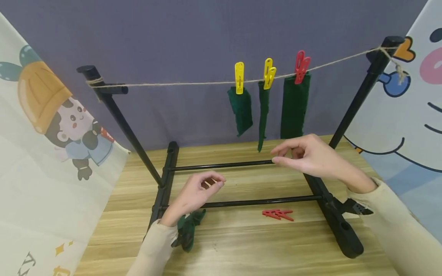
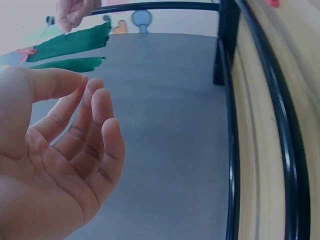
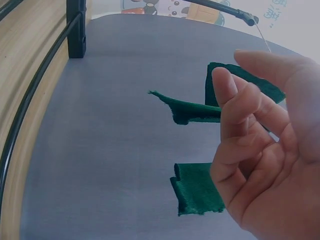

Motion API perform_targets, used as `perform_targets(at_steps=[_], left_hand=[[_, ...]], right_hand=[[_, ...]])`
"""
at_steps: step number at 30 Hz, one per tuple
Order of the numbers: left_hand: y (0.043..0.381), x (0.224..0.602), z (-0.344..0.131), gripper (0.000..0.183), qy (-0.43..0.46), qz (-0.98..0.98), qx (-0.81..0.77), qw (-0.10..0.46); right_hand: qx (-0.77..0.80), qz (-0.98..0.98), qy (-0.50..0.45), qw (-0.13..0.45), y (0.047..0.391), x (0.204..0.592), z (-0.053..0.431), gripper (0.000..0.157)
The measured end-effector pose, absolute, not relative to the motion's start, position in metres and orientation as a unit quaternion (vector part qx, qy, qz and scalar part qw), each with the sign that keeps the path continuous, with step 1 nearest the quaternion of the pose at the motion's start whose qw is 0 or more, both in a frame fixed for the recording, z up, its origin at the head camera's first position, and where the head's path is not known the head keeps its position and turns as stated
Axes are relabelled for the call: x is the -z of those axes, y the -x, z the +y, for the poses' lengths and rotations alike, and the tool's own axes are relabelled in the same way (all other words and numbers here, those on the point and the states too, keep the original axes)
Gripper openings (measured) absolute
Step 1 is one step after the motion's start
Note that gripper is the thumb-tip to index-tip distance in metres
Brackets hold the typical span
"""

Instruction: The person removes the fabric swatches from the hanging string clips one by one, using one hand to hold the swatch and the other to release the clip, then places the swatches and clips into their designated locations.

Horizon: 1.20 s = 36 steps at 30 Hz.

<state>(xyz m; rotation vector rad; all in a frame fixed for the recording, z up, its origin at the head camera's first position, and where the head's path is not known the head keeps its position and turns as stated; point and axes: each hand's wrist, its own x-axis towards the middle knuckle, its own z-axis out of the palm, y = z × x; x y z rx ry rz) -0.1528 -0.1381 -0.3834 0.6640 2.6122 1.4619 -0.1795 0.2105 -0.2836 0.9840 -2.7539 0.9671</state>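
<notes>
Green cloth (image 1: 294, 107) near curved right fingers (image 1: 291, 143)

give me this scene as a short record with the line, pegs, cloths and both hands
line: string between two black posts
hanging: three green cloths
pegs on line: two yellow pegs, one red peg
on table: red pegs, crumpled green cloth
left hand: holding nothing
right hand: holding nothing
</notes>
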Motion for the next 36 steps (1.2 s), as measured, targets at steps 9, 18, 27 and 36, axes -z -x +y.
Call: perform_targets(at_steps=[9,18,27,36], left_hand=[[0.158,0.371,-0.138,0.012,-0.220,0.838,-0.499,0.007],[0.165,0.358,-0.139,0.013,-0.219,0.835,-0.504,-0.022],[0.170,0.343,-0.137,0.014,-0.215,0.822,-0.526,-0.050],[0.177,0.334,-0.128,0.016,-0.213,0.803,-0.550,-0.084]], right_hand=[[-0.303,-0.894,-0.325,0.053,0.184,0.275,0.203,0.015],[-0.293,-0.895,-0.328,0.071,0.184,0.265,0.196,0.016],[-0.284,-0.896,-0.328,0.097,0.179,0.250,0.189,0.015],[-0.279,-0.881,-0.343,0.169,0.181,0.236,0.176,0.016]])
